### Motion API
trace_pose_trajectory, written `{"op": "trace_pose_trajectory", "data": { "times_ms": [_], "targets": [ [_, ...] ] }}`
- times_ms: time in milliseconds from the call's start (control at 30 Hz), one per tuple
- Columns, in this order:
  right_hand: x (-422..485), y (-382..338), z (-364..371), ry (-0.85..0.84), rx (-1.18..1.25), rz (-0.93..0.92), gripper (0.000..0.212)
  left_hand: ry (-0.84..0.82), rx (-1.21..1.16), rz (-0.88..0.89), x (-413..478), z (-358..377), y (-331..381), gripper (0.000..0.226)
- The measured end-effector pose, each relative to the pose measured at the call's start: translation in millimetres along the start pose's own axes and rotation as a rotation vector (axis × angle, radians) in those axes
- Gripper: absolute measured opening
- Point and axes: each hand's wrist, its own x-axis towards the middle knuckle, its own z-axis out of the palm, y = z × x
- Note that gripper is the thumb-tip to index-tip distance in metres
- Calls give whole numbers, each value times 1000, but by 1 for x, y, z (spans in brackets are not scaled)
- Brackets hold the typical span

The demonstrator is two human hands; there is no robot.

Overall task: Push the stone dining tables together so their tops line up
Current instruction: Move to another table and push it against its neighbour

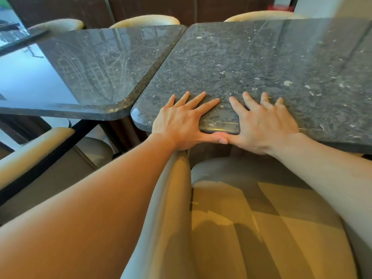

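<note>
A: Surfaces, position?

B: Two dark speckled stone tops are seen side by side. The left surface is set at the left, the right surface at centre and right. A thin dark seam is seen between their facing edges, narrowest at the far corners and a little wider near the person. Whether contact is made at the far end cannot be told.

A: Near edges?

B: Not lined up. The rounded near corner of the right surface is set closer to the person than that of the left surface, and the tops are slightly angled to each other.

A: Hands?

B: Both are laid on the right surface at its near edge, close to that corner. The left hand is spread wide, fingers straight and flat on the stone, thumb laid along the edge face. The right hand is spread likewise, fingers a little bent, thumb also at the edge. The thumb tips are touching just below the rim.

A: Surroundings?

B: A grey-beige chair is placed directly under the arms, at the right surface. A second chair is seen at the left, by the left surface. Pale curved chair backs are noted beyond the far edges. A window is reflected in the left surface.
</note>
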Motion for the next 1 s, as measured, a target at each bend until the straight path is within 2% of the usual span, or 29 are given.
{"op": "trace_pose_trajectory", "data": {
  "times_ms": [600,867,1000],
  "targets": [
    [3,-1,-3,-10,-18,-18,146,17,-5,1,2,2,-2,134],
    [4,1,-4,-31,-4,-30,143,34,-37,-27,0,-1,-2,126],
    [4,4,-3,-48,29,-30,133,7,-52,-39,-1,-3,0,122]
  ]
}}
